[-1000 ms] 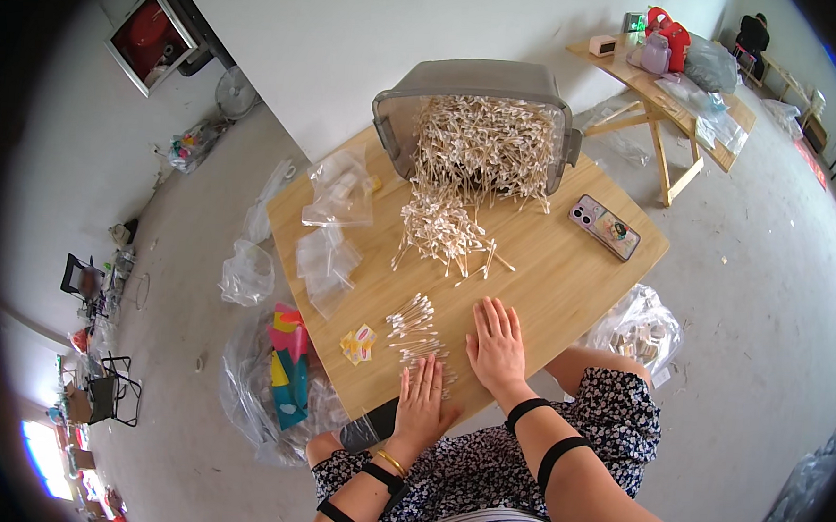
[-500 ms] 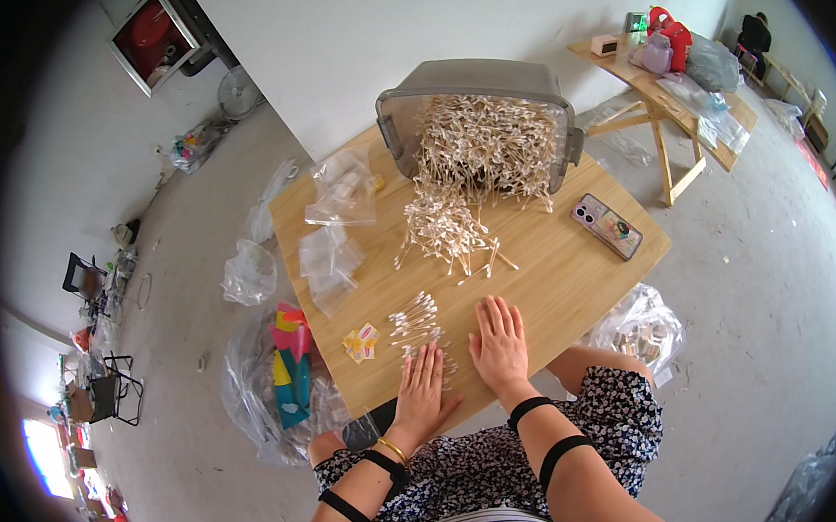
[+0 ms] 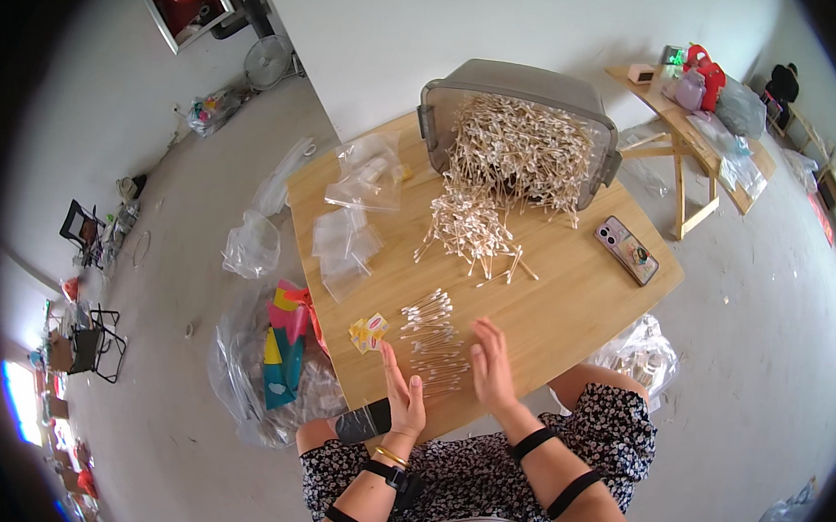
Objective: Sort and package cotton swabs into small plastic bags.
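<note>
The left hand [image 3: 404, 402] is best kept flat as a wall on its side, meeting the stick ends evenly; the right hand [image 3: 495, 367] would do well to press in at the same low height, gently, so that the thin sticks neither bend nor ride over one another. Light pressure from both palms should square the ends.

From the left, yellow packets [image 3: 368, 334] lie just beyond the left fingertips. The left hand holds nothing, its fingers straight and together, thumb raised, palm turned inward. Between the hands, and reaching forward of them, the loose row of cotton swabs [image 3: 435, 342] lies on the table [image 3: 548, 306], clear of the left fingers. The right hand, fingers extended and apparently empty, stands just beside the row's right edge; whether it touches cannot be told. Farther forward, the swab heap [image 3: 476, 226] spills from the grey bin [image 3: 532, 78]. The phone [image 3: 627, 250] lies farthest right.
</note>
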Demonstrator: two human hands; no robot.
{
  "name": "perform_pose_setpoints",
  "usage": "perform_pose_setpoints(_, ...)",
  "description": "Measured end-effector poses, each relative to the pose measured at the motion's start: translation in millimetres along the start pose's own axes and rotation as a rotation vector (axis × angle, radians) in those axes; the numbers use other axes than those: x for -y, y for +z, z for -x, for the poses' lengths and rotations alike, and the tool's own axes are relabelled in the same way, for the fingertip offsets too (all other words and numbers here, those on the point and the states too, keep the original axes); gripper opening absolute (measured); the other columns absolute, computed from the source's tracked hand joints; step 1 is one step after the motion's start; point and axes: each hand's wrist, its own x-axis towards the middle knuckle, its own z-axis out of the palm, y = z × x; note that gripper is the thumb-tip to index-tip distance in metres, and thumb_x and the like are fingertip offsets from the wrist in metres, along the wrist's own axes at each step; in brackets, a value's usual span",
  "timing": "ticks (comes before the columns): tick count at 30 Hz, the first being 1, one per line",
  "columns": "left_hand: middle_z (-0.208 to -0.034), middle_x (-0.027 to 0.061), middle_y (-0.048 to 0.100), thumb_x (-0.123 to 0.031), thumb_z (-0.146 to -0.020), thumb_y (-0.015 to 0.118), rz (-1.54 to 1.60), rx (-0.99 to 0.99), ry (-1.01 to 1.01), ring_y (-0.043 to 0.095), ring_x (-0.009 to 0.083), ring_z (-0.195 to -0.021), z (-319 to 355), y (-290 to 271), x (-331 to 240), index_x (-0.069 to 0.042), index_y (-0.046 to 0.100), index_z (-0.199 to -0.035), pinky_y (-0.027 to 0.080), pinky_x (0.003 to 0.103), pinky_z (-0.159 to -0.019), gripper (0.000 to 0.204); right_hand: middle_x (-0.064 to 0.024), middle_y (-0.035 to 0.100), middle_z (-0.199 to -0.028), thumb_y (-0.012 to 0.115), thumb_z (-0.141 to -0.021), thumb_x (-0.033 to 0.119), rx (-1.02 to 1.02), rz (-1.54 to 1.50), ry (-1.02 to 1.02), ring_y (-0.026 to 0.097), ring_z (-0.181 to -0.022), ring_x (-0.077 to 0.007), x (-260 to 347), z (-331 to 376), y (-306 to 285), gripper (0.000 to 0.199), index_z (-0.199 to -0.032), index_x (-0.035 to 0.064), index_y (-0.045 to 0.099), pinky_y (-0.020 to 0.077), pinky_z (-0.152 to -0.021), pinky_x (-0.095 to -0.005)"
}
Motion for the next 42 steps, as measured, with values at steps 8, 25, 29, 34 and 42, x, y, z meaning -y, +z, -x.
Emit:
perform_pose_setpoints(8,-0.165,0.0241,0.006,-0.067,-0.098,0.038,0.239,0.115,-0.004,0.004,0.0352,-0.153,-13,29,4,0.002,0.003,-0.158,0.009,0.043,-0.123,0.098,-0.0243,0.036,-0.150,0.044,-0.097,0.005,0.090,-0.113,-0.104,0.031,-0.144,-0.0431,13,5,38,0.048,-0.144,0.0001,0.040,0.0303,-0.117,-0.0458)
perform_pose_setpoints(25,-0.163,0.0239,0.013,-0.054,-0.102,0.038,-0.593,0.271,0.192,0.007,0.0370,-0.153,-20,0,-23,0.002,0.018,-0.156,0.008,0.052,-0.123,0.081,-0.0242,0.035,-0.152,0.051,-0.096,0.012,0.033,0.521,-0.016,0.027,-0.146,-0.0403,-13,-16,-18,0.051,-0.143,-0.0032,0.041,0.0245,-0.120,-0.0487)
perform_pose_setpoints(29,-0.163,0.0228,0.015,-0.063,-0.099,0.034,-0.880,0.364,0.221,0.008,0.0343,-0.153,-12,21,-22,0.005,0.018,-0.155,0.004,0.053,-0.123,0.089,-0.0237,0.035,-0.152,0.052,-0.096,0.023,0.089,0.816,-0.145,0.026,-0.147,-0.0376,-20,-10,-7,0.055,-0.143,-0.0035,0.042,0.0216,-0.122,-0.0478)
perform_pose_setpoints(34,-0.164,0.0222,0.012,-0.070,-0.096,0.031,-0.844,0.389,0.151,0.006,0.0329,-0.154,-17,27,-12,0.007,0.013,-0.156,0.001,0.052,-0.123,0.099,-0.0230,0.033,-0.153,0.050,-0.097,0.027,0.094,0.824,-0.120,0.025,-0.148,-0.0361,-19,-11,-8,0.058,-0.145,-0.0033,0.040,0.0200,-0.122,-0.0474)
perform_pose_setpoints(42,-0.164,0.0222,0.011,-0.072,-0.095,0.030,-0.878,0.445,0.186,0.004,0.0312,-0.154,-31,23,-9,0.006,0.011,-0.156,0.000,0.052,-0.123,0.100,-0.0228,0.032,-0.154,0.046,-0.099,0.026,0.101,0.799,-0.105,0.023,-0.148,-0.0357,-19,-10,-10,0.055,-0.146,-0.0025,0.039,0.0180,-0.123,-0.0471)
